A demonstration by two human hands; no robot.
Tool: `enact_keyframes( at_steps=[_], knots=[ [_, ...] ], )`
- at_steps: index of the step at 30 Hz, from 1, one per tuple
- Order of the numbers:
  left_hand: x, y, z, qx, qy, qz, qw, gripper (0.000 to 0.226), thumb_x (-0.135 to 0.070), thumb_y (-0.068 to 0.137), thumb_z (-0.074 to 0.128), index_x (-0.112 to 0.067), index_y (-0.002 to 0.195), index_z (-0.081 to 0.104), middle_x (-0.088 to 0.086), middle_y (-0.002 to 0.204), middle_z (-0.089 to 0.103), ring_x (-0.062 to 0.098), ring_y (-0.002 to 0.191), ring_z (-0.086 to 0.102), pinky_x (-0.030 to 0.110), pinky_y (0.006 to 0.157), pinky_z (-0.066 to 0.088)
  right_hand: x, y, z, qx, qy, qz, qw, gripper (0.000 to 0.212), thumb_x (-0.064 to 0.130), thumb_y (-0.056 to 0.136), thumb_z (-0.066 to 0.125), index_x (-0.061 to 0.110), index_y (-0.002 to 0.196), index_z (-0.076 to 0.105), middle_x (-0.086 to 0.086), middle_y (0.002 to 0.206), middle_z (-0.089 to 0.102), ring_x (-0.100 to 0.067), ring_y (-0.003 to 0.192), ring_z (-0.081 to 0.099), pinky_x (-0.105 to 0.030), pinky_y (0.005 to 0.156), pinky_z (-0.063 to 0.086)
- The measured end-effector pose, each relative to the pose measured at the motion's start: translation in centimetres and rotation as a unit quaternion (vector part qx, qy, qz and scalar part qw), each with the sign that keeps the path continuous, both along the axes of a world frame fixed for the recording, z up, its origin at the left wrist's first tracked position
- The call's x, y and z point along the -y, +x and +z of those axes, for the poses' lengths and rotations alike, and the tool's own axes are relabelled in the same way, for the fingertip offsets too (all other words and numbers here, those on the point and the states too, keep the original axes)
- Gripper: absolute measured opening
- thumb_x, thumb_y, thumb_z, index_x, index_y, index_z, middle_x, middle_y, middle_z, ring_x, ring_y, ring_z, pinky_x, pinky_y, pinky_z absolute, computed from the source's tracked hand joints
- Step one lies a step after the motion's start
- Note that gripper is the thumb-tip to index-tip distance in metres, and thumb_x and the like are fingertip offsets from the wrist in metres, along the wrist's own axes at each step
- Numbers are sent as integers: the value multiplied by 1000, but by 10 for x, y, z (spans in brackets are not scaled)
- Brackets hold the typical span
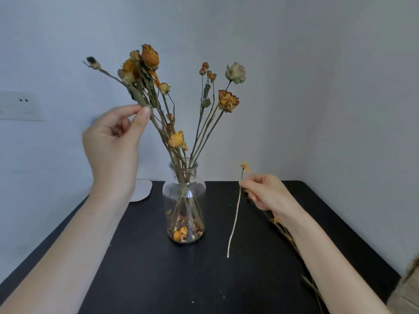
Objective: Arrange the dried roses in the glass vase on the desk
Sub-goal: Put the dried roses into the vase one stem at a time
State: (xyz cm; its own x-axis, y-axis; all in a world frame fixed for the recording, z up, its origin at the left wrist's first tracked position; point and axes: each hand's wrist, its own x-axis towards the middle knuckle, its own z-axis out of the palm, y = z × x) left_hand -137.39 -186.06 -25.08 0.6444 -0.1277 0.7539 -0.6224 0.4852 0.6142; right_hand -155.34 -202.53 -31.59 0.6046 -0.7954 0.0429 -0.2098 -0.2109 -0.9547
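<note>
A clear glass vase (184, 200) stands on the black desk (140, 268), with loose petals at its bottom. Several dried roses (228, 101) rise from it, orange and pale, fanned left and right. My left hand (115, 141) is raised left of the vase, thumb and forefinger pinched on a stem of the left-leaning rose bunch (145, 64). My right hand (267, 193) hovers right of the vase, pinching a thin pale stem (234, 220) with a small yellow remnant at its top; the stem hangs down toward the desk.
More dried stems (288, 236) lie on the desk under my right forearm, running to the front right. A white rounded object (142, 190) sits at the desk's back left edge. A wall socket (20, 105) is on the left wall. Small crumbs dot the desk.
</note>
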Motion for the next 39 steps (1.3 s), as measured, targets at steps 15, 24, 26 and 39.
enact_keyframes(
  at_steps=[15,24,26,39],
  knots=[
    [40,-1,-36,89,119,78,986,9,-26,83,67,-25,91,71,-8,50,39,5,50,40,4,61,33,-3,1,-3,-40,1,-15,999,15,17,91,54,8,86,65,3,43,44,-4,29,29,-14,33,24],
    [56,-6,-26,138,191,150,960,15,-28,86,64,-18,92,73,-19,51,46,5,51,51,10,60,39,0,1,-10,-41,1,-10,999,15,17,91,55,9,86,66,4,42,44,-4,30,27,-15,33,23],
    [60,-5,-25,143,229,160,949,17,-30,87,63,-19,95,73,-14,55,52,6,55,53,10,57,36,1,0,-10,-39,2,-10,999,15,17,91,55,10,83,66,4,41,44,-4,30,28,-15,33,24],
    [33,11,-118,115,349,178,913,26,-38,82,65,-22,95,48,-10,62,51,6,53,50,14,46,30,4,1,-6,82,-53,-62,993,13,24,89,59,13,93,65,8,41,47,0,33,37,-9,36,31]
  ],
)
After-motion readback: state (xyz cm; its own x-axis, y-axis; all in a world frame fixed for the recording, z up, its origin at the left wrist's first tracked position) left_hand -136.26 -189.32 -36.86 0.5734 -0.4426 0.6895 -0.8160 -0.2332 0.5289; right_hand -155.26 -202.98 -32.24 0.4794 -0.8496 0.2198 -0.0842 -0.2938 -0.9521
